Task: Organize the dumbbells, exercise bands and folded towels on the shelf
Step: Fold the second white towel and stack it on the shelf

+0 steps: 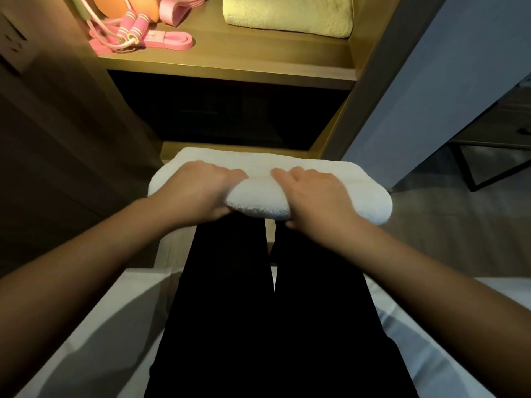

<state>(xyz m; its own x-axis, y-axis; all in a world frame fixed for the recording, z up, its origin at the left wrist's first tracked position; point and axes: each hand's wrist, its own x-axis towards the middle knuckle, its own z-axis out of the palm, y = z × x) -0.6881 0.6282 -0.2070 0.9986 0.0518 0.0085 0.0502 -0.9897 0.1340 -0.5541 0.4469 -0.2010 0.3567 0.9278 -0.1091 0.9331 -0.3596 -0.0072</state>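
Note:
A folded white towel (356, 188) lies across my knees in front of the shelf. My left hand (198, 191) grips its near edge on the left, fingers on top and thumb underneath. My right hand (313, 193) grips the same edge on the right in the same way. On the lit shelf board (230, 57) above lie a folded pale yellow towel (287, 17) at the right and pink exercise bands (169, 38) with a pink-handled skipping rope (129, 31) at the left. No dumbbells are in view.
An orange ball (126, 5) sits behind the pink bands. Below the lit board is a dark compartment (230, 110). My black trouser legs (258, 297) and a white bed edge (94, 326) fill the foreground. A blue-grey wall (431, 96) stands at the right.

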